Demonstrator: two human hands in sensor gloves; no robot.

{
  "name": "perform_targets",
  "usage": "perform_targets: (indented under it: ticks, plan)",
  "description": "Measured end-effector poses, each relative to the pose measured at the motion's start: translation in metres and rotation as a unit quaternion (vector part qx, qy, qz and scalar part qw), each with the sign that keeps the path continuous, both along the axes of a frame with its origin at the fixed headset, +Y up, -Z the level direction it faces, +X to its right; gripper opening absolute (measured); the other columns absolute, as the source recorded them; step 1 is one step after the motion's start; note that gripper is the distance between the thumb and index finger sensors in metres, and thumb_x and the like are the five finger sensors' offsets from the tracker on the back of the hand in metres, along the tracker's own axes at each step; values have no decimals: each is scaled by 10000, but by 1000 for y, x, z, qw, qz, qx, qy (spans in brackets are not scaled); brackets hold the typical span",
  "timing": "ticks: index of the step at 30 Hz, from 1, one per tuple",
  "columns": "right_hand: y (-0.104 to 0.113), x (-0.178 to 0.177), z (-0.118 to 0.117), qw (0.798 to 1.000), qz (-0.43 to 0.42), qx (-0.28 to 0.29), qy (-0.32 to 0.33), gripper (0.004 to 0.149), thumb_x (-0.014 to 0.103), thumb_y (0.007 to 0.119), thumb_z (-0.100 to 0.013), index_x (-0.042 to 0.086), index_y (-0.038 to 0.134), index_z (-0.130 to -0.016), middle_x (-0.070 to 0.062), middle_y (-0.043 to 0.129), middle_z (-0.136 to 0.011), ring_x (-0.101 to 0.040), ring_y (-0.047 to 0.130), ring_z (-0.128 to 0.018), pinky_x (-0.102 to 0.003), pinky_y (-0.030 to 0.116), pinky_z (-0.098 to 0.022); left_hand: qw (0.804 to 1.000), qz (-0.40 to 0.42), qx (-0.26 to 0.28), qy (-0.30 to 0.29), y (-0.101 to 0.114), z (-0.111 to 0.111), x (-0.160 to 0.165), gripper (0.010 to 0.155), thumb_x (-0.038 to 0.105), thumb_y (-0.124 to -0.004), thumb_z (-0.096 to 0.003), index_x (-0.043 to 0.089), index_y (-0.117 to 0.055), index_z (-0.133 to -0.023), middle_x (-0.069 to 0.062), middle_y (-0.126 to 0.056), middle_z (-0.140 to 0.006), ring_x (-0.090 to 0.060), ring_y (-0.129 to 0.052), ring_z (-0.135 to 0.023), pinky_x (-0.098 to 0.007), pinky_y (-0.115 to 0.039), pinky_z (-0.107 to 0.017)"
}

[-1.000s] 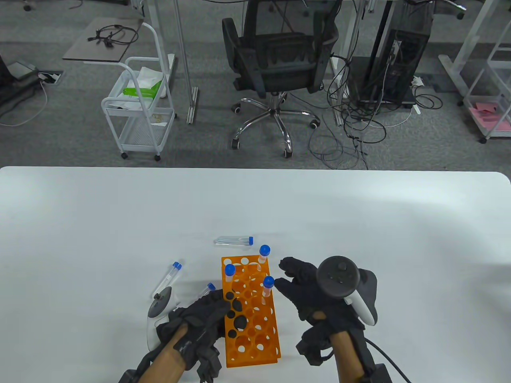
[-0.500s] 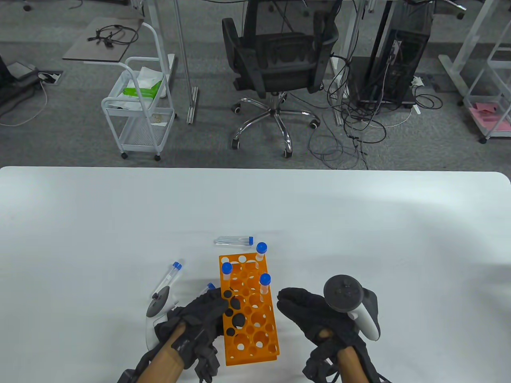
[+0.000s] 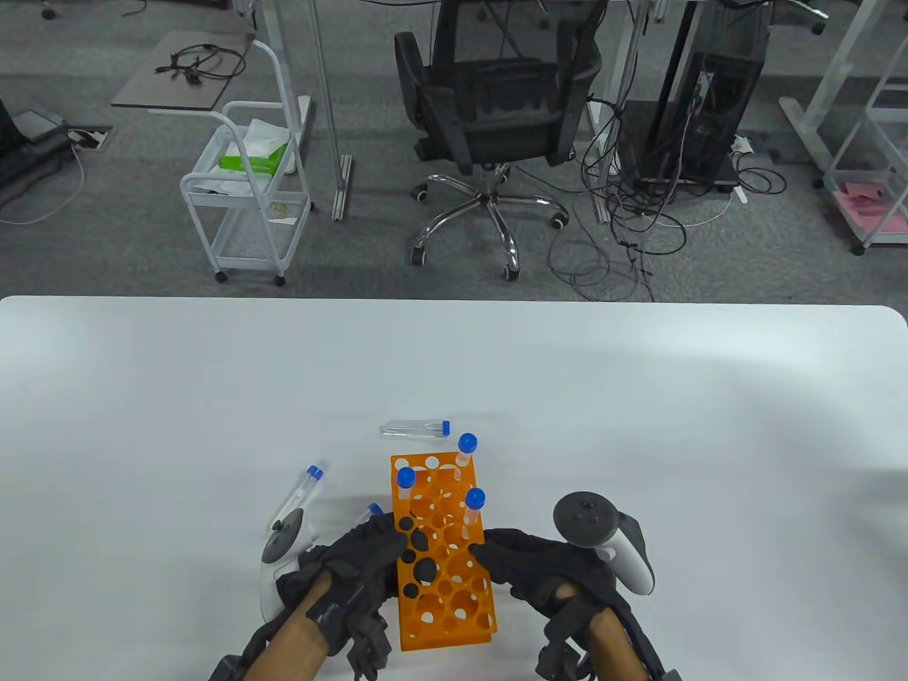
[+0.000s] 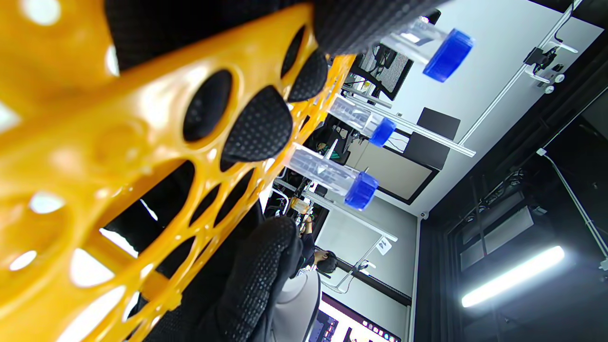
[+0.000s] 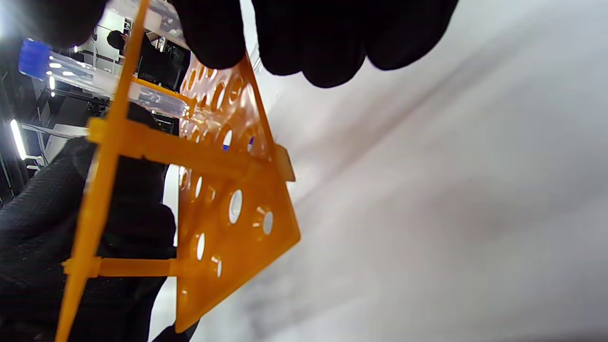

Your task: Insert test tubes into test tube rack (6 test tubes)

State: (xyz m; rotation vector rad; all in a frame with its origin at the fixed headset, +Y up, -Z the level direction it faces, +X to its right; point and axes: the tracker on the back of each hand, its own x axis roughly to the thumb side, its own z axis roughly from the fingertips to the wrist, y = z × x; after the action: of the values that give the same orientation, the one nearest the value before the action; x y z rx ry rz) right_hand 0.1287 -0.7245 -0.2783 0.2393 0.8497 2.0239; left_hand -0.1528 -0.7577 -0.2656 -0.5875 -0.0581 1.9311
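The orange rack [image 3: 443, 567] stands near the table's front edge. Three blue-capped tubes stand in it: at the far right corner [image 3: 466, 447], the far left [image 3: 405, 481] and the right side [image 3: 474, 502]. My left hand [image 3: 383, 560] grips the rack's left side, with fingertips [image 4: 256, 123] showing through its holes [image 4: 142, 118]. My right hand [image 3: 514, 560] holds the rack's right edge, with fingertips [image 5: 213, 33] on the rack [image 5: 228, 190]. One loose tube [image 3: 415, 427] lies beyond the rack. Another [image 3: 301, 489] lies to its left. A third [image 3: 373, 509] is partly hidden by my left hand.
The white table [image 3: 638, 425] stretches far and to the right. An office chair [image 3: 496, 106], a white cart [image 3: 248, 191] and cables stand on the floor beyond the table's far edge.
My right hand drew back from the tube on the rack's right side, then moved left onto the rack's right edge. The rack shifted slightly. My left hand kept its grip.
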Motion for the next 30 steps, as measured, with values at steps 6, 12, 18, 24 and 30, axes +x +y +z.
perform_targets:
  ticks: [6,12,18,24,30]
  plan:
    - [-2,-4,0,1000,-6,-3,5,722,738,607,-460,339,534,-1056,-15,586,-1131,-296,749,-975,-530,669,-685,1000,0,0,-1,-1,-1,0,495,255,-685,-472,75,-549,-913,-168,-808,-815,-246,-1033,-587,-336,-944,-350]
    - [-5,-6,1,999,-25,-28,6,696,726,601,-472,347,542,-1053,-21,592,-1127,-292,768,-963,-522,679,-683,1000,0,-1,-1,-1,-1,0,494,255,-685,-471,76,-550,-912,-166,-808,-815,-242,-1034,-588,-336,-944,-350]
    - [-10,-11,1,999,-27,-37,-16,594,670,592,-507,379,584,-1025,-22,583,-1122,-247,792,-950,-493,699,-684,1000,0,-8,5,-4,-2,1,494,254,-685,-472,80,-549,-914,-165,-807,-818,-241,-1032,-592,-339,-941,-355]
    - [-14,-9,-1,995,-50,-73,-35,493,627,608,-529,425,649,-977,-37,571,-1111,-209,837,-888,-469,717,-677,1000,-25,-15,10,-6,-4,0,490,264,-711,-480,91,-578,-918,-175,-810,-819,-258,-1021,-605,-358,-928,-365]
    - [-10,-1,-3,995,-50,-57,-72,461,613,617,-531,421,696,-942,-58,595,-1088,-226,849,-842,-479,722,-650,997,-76,3,30,-4,-6,-8,546,385,-697,-492,79,-606,-935,-211,-784,-844,-311,-979,-635,-405,-885,-389]
